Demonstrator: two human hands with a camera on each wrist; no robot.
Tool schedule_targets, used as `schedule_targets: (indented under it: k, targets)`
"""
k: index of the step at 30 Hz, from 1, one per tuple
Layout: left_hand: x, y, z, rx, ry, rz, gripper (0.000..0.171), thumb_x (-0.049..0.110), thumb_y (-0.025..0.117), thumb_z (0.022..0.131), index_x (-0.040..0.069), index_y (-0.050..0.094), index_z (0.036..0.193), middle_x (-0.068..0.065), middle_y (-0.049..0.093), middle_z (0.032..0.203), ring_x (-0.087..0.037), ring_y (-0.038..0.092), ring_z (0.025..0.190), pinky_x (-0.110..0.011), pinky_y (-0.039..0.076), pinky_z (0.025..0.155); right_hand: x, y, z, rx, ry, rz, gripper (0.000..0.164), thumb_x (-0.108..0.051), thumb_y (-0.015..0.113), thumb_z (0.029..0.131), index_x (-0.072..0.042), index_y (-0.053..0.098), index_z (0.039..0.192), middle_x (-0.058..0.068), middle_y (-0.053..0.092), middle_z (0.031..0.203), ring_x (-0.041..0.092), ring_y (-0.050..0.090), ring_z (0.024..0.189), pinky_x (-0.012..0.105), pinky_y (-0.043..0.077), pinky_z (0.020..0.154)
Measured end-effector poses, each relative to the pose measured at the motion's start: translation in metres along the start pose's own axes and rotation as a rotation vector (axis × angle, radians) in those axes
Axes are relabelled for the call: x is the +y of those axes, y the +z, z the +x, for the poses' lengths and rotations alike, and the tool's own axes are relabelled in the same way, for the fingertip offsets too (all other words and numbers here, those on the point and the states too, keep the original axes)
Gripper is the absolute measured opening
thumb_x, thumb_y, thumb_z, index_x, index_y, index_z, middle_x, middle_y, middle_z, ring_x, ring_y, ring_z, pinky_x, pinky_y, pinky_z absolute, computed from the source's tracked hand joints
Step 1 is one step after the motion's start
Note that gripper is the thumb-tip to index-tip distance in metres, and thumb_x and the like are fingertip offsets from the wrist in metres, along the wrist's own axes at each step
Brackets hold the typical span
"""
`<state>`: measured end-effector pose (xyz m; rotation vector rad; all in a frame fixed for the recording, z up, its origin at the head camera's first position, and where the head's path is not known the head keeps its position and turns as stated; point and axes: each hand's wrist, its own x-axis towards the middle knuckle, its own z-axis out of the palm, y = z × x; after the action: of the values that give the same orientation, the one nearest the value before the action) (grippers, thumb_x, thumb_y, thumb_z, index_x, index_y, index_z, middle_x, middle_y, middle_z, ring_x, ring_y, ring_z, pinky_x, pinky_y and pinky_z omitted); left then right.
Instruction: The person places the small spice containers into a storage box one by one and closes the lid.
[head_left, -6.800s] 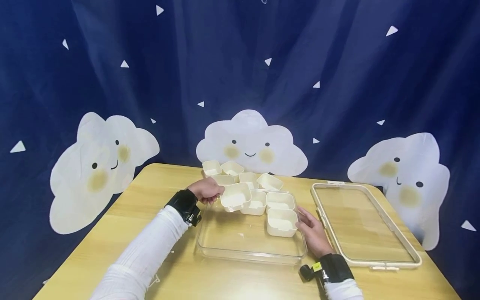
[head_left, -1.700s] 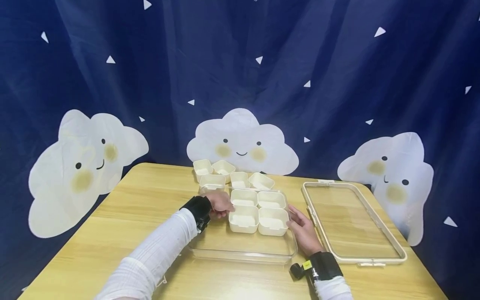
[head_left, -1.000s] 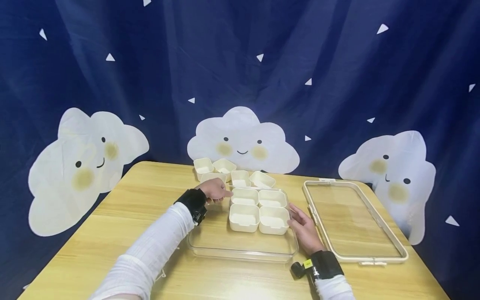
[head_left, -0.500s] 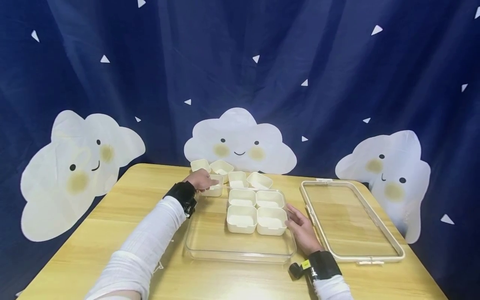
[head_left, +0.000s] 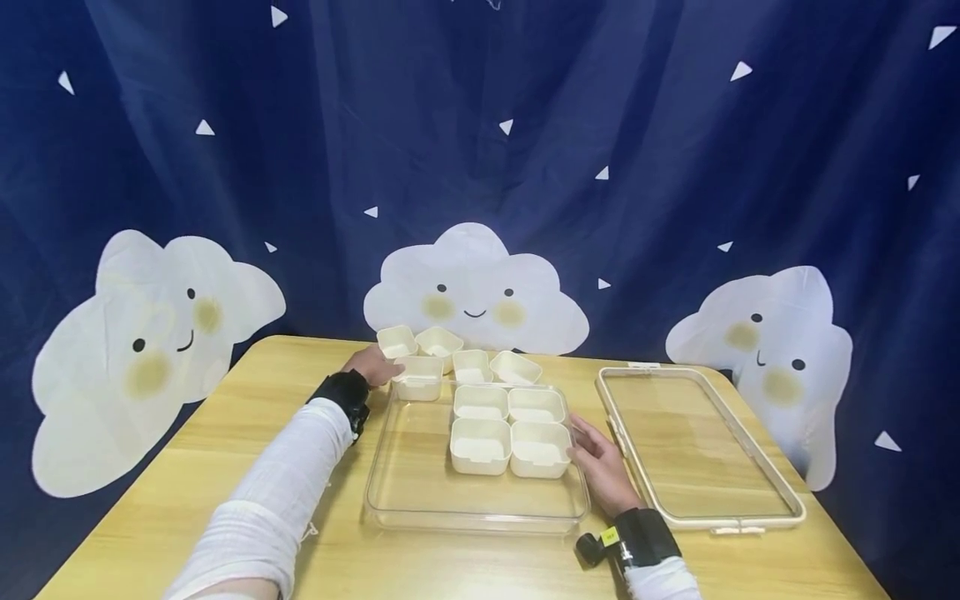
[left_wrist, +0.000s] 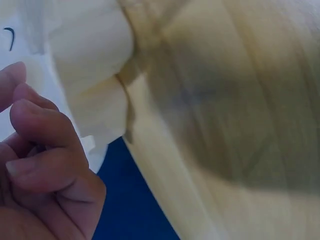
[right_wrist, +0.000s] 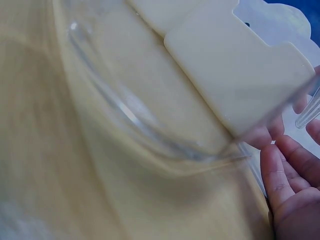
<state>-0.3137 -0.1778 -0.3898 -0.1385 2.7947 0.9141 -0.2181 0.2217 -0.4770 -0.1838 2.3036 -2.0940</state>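
My left hand is at the left side of a cream plastic box, fingertips right at its rim. In the left wrist view, its fingers are loosely bent beside cream boxes, with nothing seen between them. This box stands by the back left corner of a clear shallow tray, overlapping it in the head view. Inside the tray, several cream boxes sit upright in two rows toward the right. My right hand rests against the tray's right wall, thumb and fingers touching its outside.
More cream boxes stand behind the tray, including a tilted one and one at the far left. A clear lid with a cream clasped frame lies right of the tray. A blue cloud-patterned curtain hangs behind the wooden table.
My left hand set a box into the tray's front row, let go and moved back and left to the box behind. My right hand stays at the tray's right wall.
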Motion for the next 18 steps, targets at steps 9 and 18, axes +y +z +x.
schedule_targets:
  k: [9,18]
  targets:
    - [-0.01,0.0089,0.0061,0.006,0.024,0.06,0.041,0.033,0.051,0.098,-0.004,0.055,0.115,-0.006,0.051,0.065,-0.017,0.049,0.055,-0.027,0.038,0.052,0.0035,0.0017,-0.0025,0.006,0.003,0.015,0.056,0.004,0.053,0.091,0.002,0.037,0.145,0.029,0.044,0.14,0.037,0.042,0.13,0.019,0.042,0.093]
    - [-0.0097,0.0099,0.0071,-0.001,0.039,0.066,0.025,0.018,0.053,0.09,-0.006,0.059,0.092,-0.002,0.049,0.057,-0.012,0.043,0.045,-0.021,0.034,0.045,0.001,0.0009,-0.0003,0.011,-0.004,0.013,0.057,0.005,0.053,0.09,0.002,0.037,0.144,0.028,0.044,0.14,0.036,0.043,0.13,0.019,0.042,0.093]
